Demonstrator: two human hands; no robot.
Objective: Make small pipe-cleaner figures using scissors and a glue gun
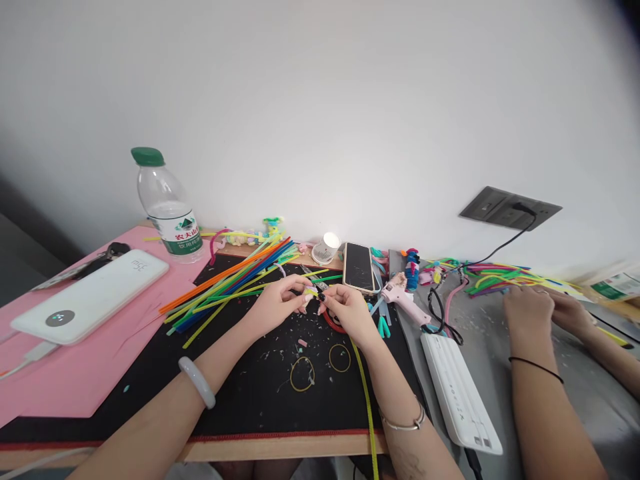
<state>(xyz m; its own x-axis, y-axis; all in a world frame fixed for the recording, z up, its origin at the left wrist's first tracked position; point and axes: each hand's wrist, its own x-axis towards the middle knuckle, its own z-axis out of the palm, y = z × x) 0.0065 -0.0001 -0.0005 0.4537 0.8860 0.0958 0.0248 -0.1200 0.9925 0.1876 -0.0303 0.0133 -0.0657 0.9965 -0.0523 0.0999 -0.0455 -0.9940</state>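
Head view: over the middle of the black mat [240, 393], the left hand [277, 305] and right hand [347, 310] meet fingertip to fingertip, both pinching a yellow pipe-cleaner piece [311, 292]. A long yellow pipe cleaner [369, 407] trails from under the right hand past the mat's near edge. With so slight a grip the piece may slip and vanish among the scraps below. The trailing stem could also snag the pink glue gun [403, 297] nearby.

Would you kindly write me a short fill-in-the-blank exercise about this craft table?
1. The water bottle has a ____ cap.
2. The left hand and right hand pinch a pipe-cleaner piece coloured ____.
3. The power bank lies on a mat that is ____.
4. On the black mat near the hands lie ____ yellow rings.
Missing words: green; yellow; pink; two.
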